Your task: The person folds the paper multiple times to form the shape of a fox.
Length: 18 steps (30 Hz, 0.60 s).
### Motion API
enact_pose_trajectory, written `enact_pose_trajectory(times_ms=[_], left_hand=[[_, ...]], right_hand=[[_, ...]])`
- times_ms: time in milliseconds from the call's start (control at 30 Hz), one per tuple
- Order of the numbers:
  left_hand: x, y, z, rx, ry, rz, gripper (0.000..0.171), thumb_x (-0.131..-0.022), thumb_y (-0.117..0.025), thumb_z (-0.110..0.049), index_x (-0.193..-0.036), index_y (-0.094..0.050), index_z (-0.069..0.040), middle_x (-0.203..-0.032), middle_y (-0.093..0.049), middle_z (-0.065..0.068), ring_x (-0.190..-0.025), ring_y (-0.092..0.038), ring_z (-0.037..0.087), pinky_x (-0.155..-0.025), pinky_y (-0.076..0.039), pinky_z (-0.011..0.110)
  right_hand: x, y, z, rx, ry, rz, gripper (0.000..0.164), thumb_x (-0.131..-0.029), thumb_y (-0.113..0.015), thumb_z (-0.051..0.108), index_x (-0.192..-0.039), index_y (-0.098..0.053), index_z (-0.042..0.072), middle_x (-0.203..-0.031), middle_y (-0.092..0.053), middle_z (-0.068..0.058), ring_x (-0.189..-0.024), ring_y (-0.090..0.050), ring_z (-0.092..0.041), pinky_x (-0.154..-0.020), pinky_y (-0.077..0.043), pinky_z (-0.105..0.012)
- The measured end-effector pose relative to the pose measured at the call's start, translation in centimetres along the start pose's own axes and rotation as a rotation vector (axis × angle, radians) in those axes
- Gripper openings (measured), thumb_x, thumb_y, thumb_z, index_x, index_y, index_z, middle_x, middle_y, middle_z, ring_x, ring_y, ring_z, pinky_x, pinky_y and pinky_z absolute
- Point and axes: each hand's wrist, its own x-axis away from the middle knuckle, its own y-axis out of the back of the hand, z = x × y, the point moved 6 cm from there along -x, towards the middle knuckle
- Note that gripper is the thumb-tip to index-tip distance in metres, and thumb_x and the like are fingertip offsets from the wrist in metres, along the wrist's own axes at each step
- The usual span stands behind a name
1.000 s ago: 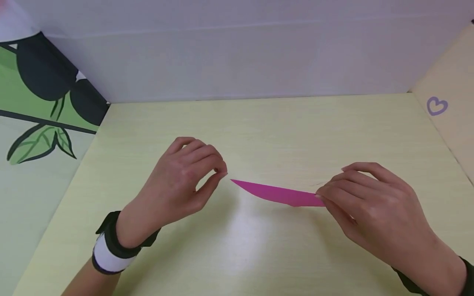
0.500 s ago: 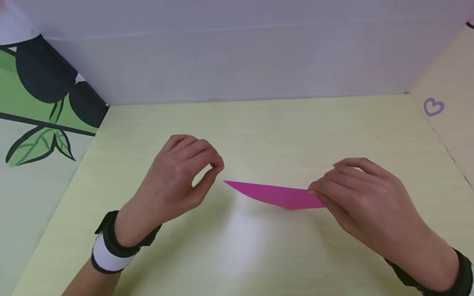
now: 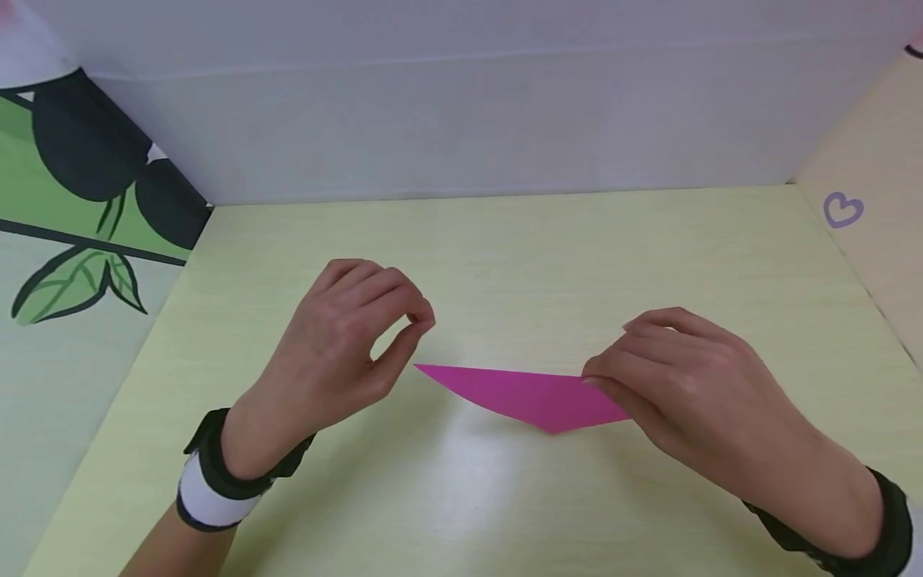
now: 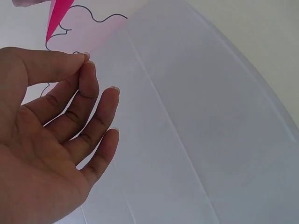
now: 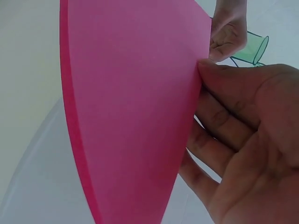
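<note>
Right hand (image 3: 692,401) pinches pink paper (image 3: 512,393) by edge, thumb against one face; such grip likely leaves most of sheet free and flat. Paper reaches from right fingertips toward left hand (image 3: 342,336); pointed end near left fingertips, on their near side, not touching. Blunt lower corner between hands, toward person. Left hand narrow, thumb meeting fingertip, nothing visible in pinch. Pale desk (image 3: 433,497) beneath both hands; paper seems raised off it, probably for easier turning. Whitish wall (image 3: 469,128) beyond hands.
</note>
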Motion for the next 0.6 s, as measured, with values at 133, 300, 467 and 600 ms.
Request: enact_pose_trajectory(times_ms=[133,300,467,600], left_hand=[[0.1,0.0,0.2,-0.004,0.002,-0.007,0.013,-0.084,-0.076,-0.001,-0.089,-0.07,-0.011,-0.088,-0.068,-0.001,-0.087,-0.062,0.023,-0.092,-0.043,0.046],[0.2,-0.3,0.4,0.0,0.001,0.002,0.013,-0.084,-0.074,0.0,-0.088,-0.069,-0.011,-0.088,-0.067,-0.001,-0.086,-0.06,0.022,-0.092,-0.043,0.045],[0.3,-0.7,0.7,0.003,0.009,0.014,0.014,-0.085,-0.074,0.0,-0.088,-0.068,-0.012,-0.088,-0.067,-0.002,-0.086,-0.06,0.021,-0.093,-0.043,0.045],[0.3,-1.1,0.9,0.005,0.016,0.02,0.014,-0.085,-0.073,-0.001,-0.087,-0.067,-0.013,-0.088,-0.067,-0.003,-0.085,-0.059,0.02,-0.093,-0.042,0.044]], right_hand=[[-0.3,-1.2,-1.0,-0.039,-0.035,0.086,0.008,-0.098,-0.07,0.023,-0.097,-0.077,0.021,-0.09,-0.071,0.017,-0.082,-0.065,-0.003,-0.094,-0.047,-0.03],[-0.8,-4.3,-3.5,-0.098,-0.156,0.257,0.018,-0.084,-0.084,0.013,-0.095,-0.077,0.025,-0.088,-0.068,0.022,-0.081,-0.062,0.0,-0.083,-0.051,-0.034],[-1.1,-7.4,-6.4,-0.163,-0.259,0.397,0.015,-0.089,-0.079,0.012,-0.093,-0.077,0.027,-0.083,-0.066,0.02,-0.077,-0.06,0.0,-0.07,-0.052,-0.029],[-1.3,-9.0,-8.4,-0.224,-0.316,0.44,0.015,-0.091,-0.077,0.01,-0.094,-0.077,0.024,-0.083,-0.068,0.016,-0.079,-0.063,-0.002,-0.069,-0.053,-0.03]])
